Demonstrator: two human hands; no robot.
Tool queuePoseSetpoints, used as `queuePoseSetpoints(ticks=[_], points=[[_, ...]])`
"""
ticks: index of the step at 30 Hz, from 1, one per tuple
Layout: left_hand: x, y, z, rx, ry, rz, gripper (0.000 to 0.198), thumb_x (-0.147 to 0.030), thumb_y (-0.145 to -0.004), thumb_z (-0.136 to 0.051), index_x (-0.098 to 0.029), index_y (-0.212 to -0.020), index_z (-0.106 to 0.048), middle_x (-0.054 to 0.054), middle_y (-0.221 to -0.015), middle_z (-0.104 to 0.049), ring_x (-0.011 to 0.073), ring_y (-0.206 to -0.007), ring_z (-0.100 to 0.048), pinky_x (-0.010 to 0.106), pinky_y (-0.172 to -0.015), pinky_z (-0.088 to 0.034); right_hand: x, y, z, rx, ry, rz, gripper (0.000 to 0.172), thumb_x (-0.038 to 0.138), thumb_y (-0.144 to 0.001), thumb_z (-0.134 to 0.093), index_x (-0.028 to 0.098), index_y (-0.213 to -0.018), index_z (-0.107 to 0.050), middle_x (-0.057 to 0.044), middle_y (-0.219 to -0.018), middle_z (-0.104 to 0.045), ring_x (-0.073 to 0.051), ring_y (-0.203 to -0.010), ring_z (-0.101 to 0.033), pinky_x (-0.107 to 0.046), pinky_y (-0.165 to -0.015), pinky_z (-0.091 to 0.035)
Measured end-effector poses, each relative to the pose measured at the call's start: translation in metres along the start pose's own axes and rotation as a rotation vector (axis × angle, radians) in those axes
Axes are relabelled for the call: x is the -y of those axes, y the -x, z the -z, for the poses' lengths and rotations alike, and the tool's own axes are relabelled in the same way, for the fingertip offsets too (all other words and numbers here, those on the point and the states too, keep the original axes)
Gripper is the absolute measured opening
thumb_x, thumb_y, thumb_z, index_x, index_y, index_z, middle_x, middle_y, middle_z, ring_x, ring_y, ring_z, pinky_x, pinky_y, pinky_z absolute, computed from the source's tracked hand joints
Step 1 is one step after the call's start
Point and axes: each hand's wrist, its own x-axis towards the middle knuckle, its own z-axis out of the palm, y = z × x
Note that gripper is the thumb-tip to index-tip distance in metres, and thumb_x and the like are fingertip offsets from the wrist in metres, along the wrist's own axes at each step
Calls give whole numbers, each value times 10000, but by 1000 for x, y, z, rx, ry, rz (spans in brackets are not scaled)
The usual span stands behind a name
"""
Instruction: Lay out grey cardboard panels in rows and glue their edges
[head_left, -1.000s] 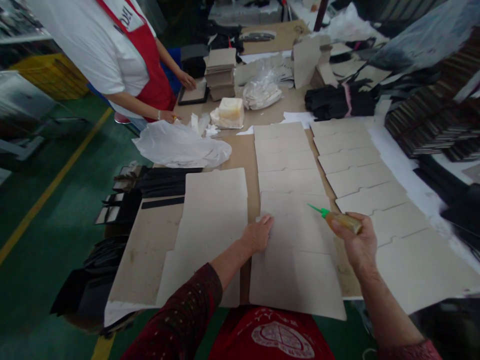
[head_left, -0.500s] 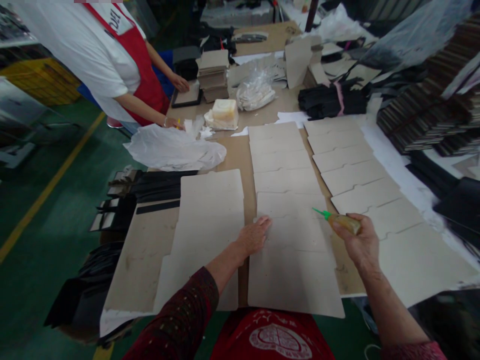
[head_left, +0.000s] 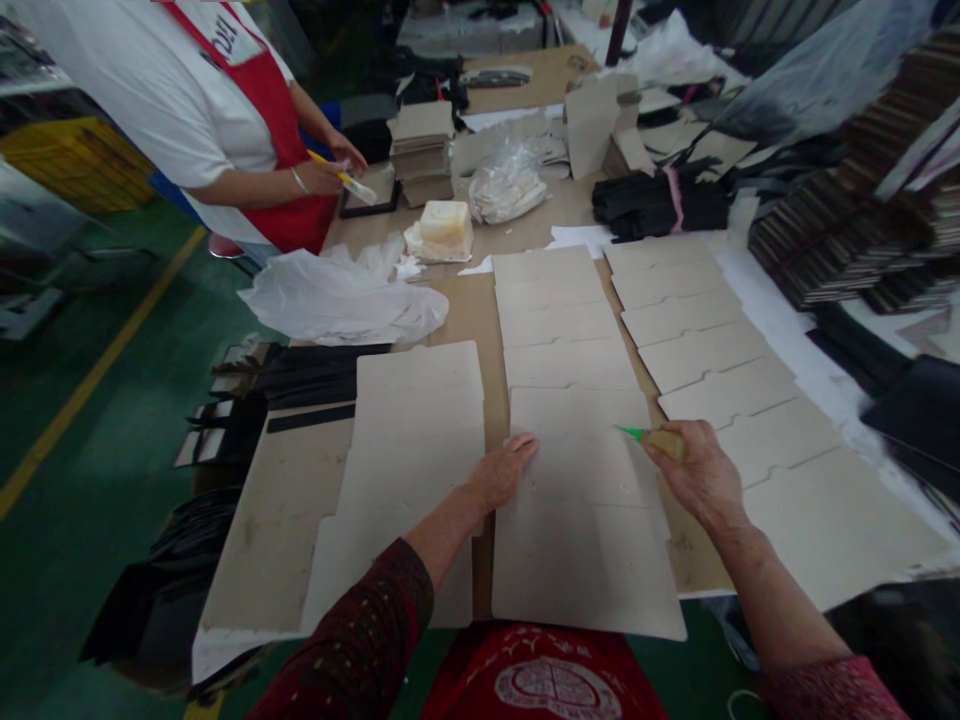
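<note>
My right hand (head_left: pixel 701 475) is wrapped round a small glue bottle (head_left: pixel 666 443) of amber liquid, its green nozzle (head_left: pixel 628 432) pointing left above the middle column of overlapping grey boards (head_left: pixel 585 560). At that column's left edge rests my left hand (head_left: pixel 504 472), palm down, with its fingers close together; whether anything is under them is hidden. Another column of boards (head_left: pixel 412 430) lies to the left, and a third (head_left: pixel 832 510) spreads out on the right.
Across the table on the left, a person in a red apron (head_left: pixel 289 130) holds a yellow-handled brush (head_left: pixel 349 180). Beyond the boards are a plastic bag (head_left: pixel 345 300), a yellowish block (head_left: pixel 444 232), black strips (head_left: pixel 652 203) and stacked boards (head_left: pixel 424 150).
My right hand has moved slightly left with the bottle. My left hand has barely moved. The other person's near hand has risen, showing the brush.
</note>
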Motion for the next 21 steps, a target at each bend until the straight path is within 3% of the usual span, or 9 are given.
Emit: queuePoseSetpoints(ticks=[10,21], points=[[1,-1,-4,-33,32,12,628,-65,-916,-373,-174,-1535,-360,96,-1642,-358,199,-1481,-419,356,-1259,-346,9,-8,17,75,205,24,304,500,-902,-570,275,-1101,-618,-41,-1140,-623,-201,-768,-608,-334,-588,-376],[0,-1,-2,-26,40,23,636,-55,-905,-393,-186,-1526,-357,115,-1614,-374,195,-1467,-432,373,-1246,-378,2,-5,8,27,-27,1,389,595,-891,-557,250,-1053,-632,-62,-1086,-623,-241,-845,-608,-385,-701,-470]])
